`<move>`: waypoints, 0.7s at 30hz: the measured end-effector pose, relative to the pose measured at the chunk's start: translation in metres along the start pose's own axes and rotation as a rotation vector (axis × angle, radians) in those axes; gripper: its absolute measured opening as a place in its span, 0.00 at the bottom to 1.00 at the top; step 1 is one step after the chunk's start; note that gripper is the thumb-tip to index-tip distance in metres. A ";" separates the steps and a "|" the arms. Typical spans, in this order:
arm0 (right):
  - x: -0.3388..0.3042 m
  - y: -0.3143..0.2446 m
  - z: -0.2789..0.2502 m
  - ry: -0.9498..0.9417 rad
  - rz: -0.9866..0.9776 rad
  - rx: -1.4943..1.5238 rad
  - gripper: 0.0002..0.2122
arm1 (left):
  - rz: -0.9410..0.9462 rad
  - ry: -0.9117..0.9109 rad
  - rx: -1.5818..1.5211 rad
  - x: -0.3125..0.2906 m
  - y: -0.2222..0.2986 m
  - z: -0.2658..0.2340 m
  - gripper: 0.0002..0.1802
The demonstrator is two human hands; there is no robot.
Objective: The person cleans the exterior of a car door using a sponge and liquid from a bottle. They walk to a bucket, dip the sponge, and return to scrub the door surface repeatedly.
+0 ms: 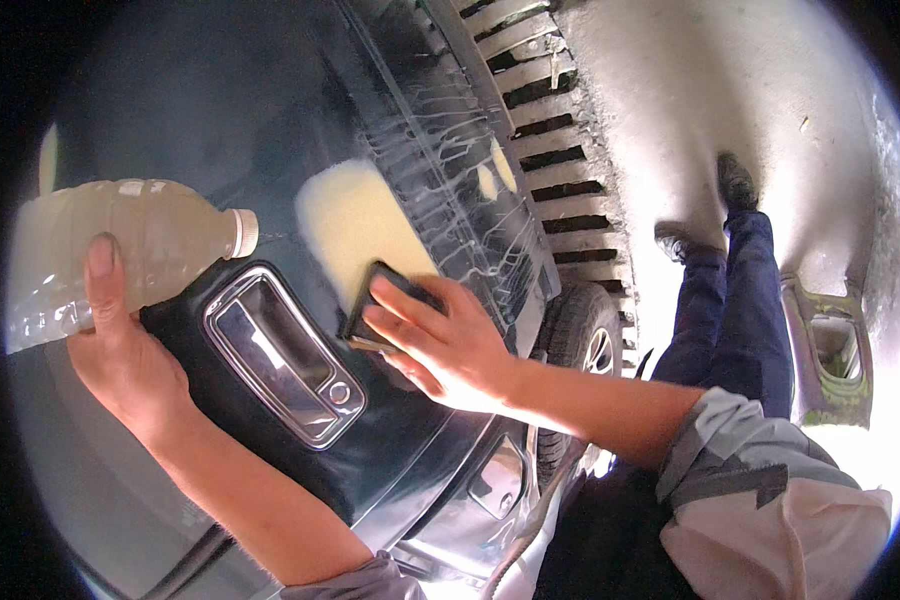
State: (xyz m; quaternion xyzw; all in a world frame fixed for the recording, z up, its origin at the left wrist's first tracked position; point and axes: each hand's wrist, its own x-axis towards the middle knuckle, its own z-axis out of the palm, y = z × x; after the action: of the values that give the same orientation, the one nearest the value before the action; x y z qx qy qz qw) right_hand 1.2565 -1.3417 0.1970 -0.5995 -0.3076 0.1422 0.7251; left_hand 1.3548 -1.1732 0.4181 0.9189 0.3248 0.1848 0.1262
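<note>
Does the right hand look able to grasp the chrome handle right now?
Probably yes: the right hand is close by and nothing visible blocks the chrome handle, though it would likely have to release the black block first.

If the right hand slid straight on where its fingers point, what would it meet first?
Beyond the dark rectangular block it holds, the bare right hand would likely meet the upper part of the shiny, chrome-framed oblong handle; one view leaves depth unclear.
</note>
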 end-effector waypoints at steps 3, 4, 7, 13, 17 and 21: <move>0.080 0.015 0.007 0.133 -0.041 -0.060 0.26 | 0.032 0.019 0.024 0.003 -0.003 0.004 0.32; 0.112 0.030 0.015 0.250 -0.018 -0.092 0.22 | 0.024 0.005 0.009 0.005 -0.007 0.008 0.31; 0.132 0.033 0.024 0.220 0.031 -0.071 0.27 | -0.002 0.009 0.035 0.002 -0.012 0.002 0.30; -0.023 -0.001 -0.001 0.016 0.003 0.027 0.32 | 0.047 -0.019 0.055 0.003 -0.006 0.004 0.33; 0.102 0.024 0.010 0.191 -0.016 -0.051 0.30 | 0.034 -0.081 0.006 0.006 -0.008 0.007 0.33; 0.078 0.018 0.014 0.105 0.035 0.003 0.30 | -0.004 -0.089 0.019 0.002 -0.009 0.006 0.32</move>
State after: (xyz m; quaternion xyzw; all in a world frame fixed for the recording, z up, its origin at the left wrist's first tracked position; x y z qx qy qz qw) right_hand 1.3105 -1.2818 0.2025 -0.6104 -0.2585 0.1237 0.7385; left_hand 1.3536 -1.1662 0.4102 0.9267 0.3226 0.1404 0.1321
